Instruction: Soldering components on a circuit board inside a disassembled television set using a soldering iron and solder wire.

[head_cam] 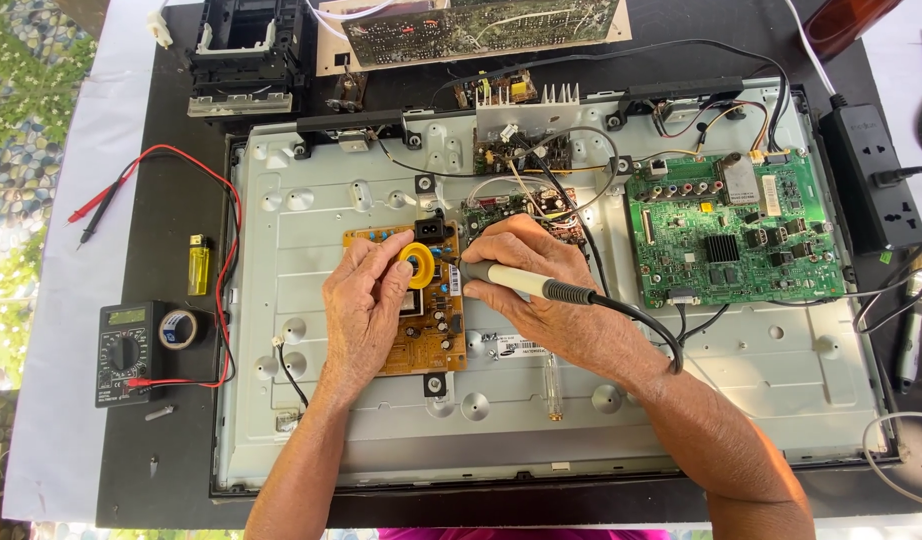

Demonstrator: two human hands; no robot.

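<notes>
Here: right hand (541, 290) pinching iron (526, 283), tip at brown board (431, 335) on panel (311, 215); left hand (366, 300) closed on solder reel (417, 265). Best done with wrists braced, tip steady.

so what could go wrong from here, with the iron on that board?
1. The right hand holds the grey-handled soldering iron with its tip right beside the left hand fingers: a burn looks possible.
2. The iron's black cord loops across the grey metal back panel; a snag could jerk the tip across the tan power board.
3. The left hand covers part of that board, so nearby parts could be touched unseen.
</notes>
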